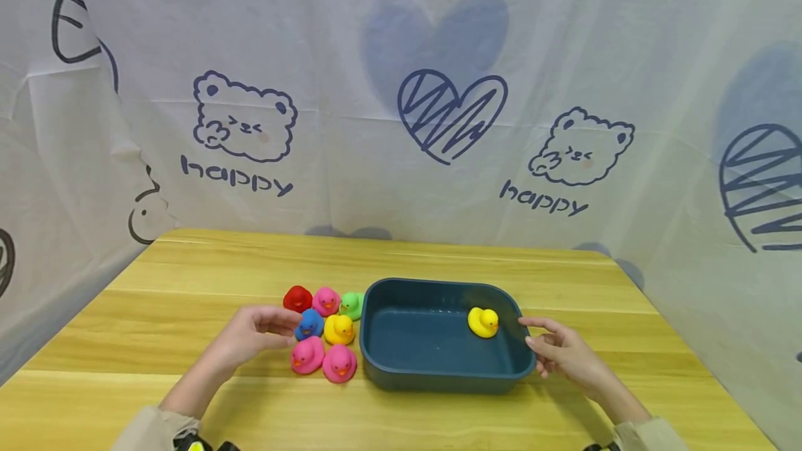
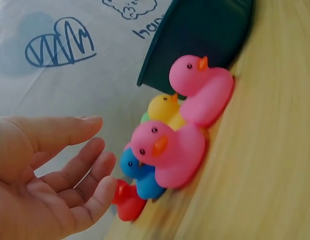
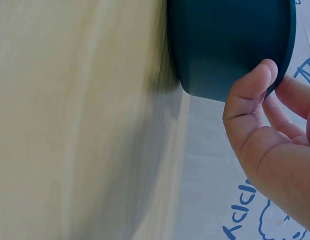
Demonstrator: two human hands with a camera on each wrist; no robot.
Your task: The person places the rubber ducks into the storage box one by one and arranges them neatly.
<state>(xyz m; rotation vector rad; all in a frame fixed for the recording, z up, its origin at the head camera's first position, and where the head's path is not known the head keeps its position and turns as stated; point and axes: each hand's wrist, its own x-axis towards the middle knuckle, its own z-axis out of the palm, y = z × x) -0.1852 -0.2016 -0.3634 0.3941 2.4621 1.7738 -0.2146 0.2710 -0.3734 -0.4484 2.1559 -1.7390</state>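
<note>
In the head view my left hand hovers just left of a blue duck, its fingers loosely bent and holding nothing. Around that duck stand a red duck, a green duck, a yellow duck and several pink ones. The left wrist view has my left hand beside the red duck. My right hand pinches the right-end rim of a dark blue-green bin, thumb outside the wall. Inside the bin lies one yellow duck.
The wooden table extends around the bin and ducks. Behind it and along both sides hangs a white cloth printed with bears and hearts. The grouped ducks sit close to the bin's left end.
</note>
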